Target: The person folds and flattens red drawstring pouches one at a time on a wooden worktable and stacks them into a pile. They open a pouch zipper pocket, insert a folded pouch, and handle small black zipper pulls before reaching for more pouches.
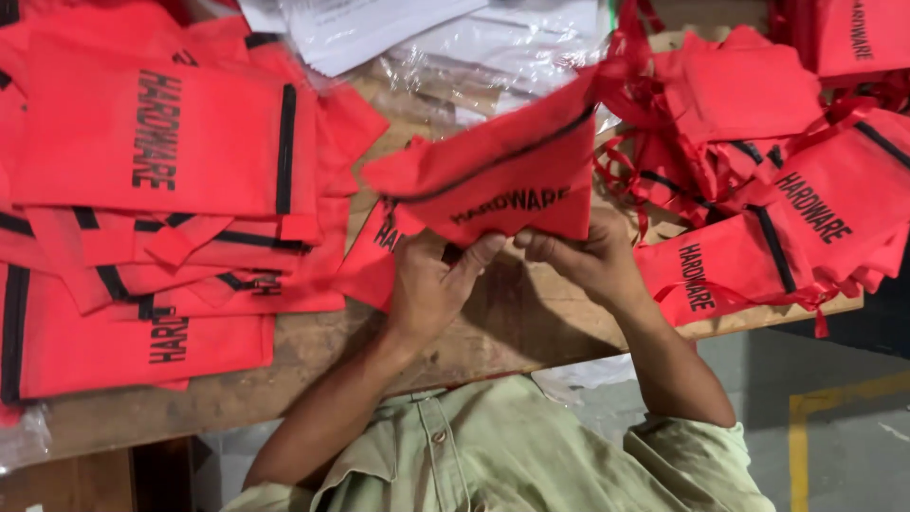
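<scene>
A worn wooden counter [493,327] fills most of the view, with grey floor and a yellow line showing past its near edge at lower right. The biggest thing on it is the flat stack [142,190] of red fabric bags with black trim and black lettering, spread over the left half, some face up and some turned over. On the right lies a looser heap [787,180] of the same bags, tangled with red ribbon ties. At the far edge, between the two, lie clear plastic sleeves [493,57] and some white papers [360,28]. In the middle, lifted just off the counter, is one bag [502,180], held slanted with its black-piped edge running up to the right and its lettering facing the camera. Both hands grip its lower edge: the left hand [431,284] pinches the fabric with thumb and fingers curled in, and the right hand [583,256] pinches it just beside, so the fingertips nearly meet under the lettering. Another bag lies partly under the held one, touching the left hand's knuckles. Judging from the grip, the work here goes best with the fabric kept taut between the two pinches and the edges squared, so the bag lies flat and its trim stays straight; a slack hold would let the thin cloth crumple, and the loose ribbons nearby could easily snag.
</scene>
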